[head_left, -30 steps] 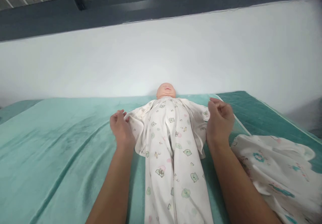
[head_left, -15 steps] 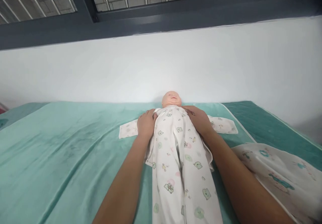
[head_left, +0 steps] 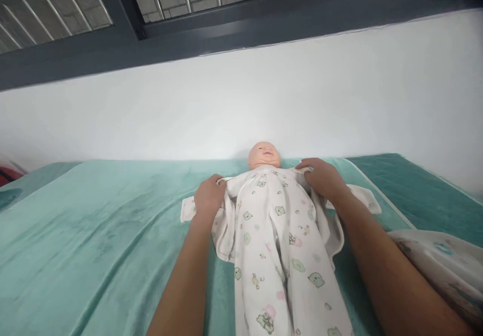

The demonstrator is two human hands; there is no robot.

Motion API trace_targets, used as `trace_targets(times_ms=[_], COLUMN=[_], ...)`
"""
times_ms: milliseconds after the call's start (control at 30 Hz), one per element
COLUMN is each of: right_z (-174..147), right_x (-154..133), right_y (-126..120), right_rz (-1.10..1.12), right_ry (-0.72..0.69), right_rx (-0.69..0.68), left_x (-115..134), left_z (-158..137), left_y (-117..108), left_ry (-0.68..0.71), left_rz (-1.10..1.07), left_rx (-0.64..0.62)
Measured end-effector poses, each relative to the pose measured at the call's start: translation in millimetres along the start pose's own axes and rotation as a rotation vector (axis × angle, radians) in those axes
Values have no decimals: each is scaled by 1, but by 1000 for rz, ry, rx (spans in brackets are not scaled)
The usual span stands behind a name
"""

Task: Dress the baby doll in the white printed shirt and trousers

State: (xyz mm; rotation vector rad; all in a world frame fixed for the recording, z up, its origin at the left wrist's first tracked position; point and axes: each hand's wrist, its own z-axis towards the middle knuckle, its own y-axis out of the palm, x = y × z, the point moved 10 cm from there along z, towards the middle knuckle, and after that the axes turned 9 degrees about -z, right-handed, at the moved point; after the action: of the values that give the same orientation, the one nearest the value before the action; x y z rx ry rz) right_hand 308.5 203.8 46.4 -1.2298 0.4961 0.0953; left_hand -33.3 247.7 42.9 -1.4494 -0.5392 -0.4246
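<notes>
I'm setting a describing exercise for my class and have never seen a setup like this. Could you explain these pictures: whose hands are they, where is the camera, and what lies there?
There is no machine here: these are a person's bare hands. One camera, worn on that person's head, takes every picture, looking forward and down.

A doll lies on a green sheet, its head toward a white wall. White printed clothes cover its body, with sleeves spread to either side. How the layers join is hard to tell.

The left hand and the right hand each seem to pinch an edge of the clothes. Beyond the right forearm lies another printed cloth.
</notes>
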Motion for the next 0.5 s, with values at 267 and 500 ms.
trace_targets(times_ms=[267,500], right_z=[-29,-32], right_x=[-77,-70], right_y=[-14,-37], right_rz=[219,382], right_ry=[-182,-59], right_rx=[-45,81], left_x=[3,6], left_z=[-2,-3], left_y=[7,9], left_ry=[47,83], left_rz=[38,66], left_rx=[5,12])
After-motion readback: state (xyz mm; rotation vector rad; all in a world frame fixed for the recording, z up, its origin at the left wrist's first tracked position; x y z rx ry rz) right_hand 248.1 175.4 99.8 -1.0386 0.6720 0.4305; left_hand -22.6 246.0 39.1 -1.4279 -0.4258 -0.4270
